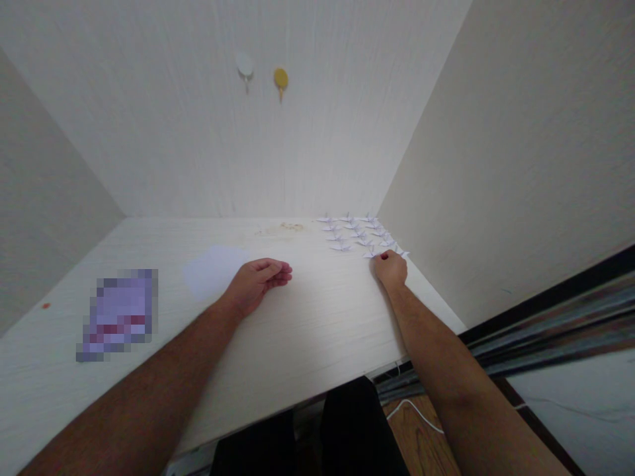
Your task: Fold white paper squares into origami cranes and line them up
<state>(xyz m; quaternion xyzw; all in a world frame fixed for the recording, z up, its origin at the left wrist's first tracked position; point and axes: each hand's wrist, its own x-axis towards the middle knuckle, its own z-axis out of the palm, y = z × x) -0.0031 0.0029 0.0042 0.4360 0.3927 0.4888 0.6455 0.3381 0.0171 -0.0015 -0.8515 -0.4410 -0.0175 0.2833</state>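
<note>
Small folded white paper cranes (356, 233) stand in rows at the back right of the white table. My right hand (391, 268) is among the front ones, fingers closed in a pinch on a paper crane (370, 254); the hand covers part of it. Another crane's wing (403, 254) shows just right of my knuckles. My left hand (260, 281) is held over the middle of the table, palm facing right, fingers loosely stretched with the thumb lying along them. It holds nothing visible. White paper (211, 270) lies flat behind and left of that hand.
A blurred-out purple item (122, 311) lies on the table (307, 337) at the left, near a small orange bit (46, 305). Walls enclose the back and sides. Two hooks, white (245, 68) and yellow (280, 79), hang on the back wall. A white cable (417, 413) runs below.
</note>
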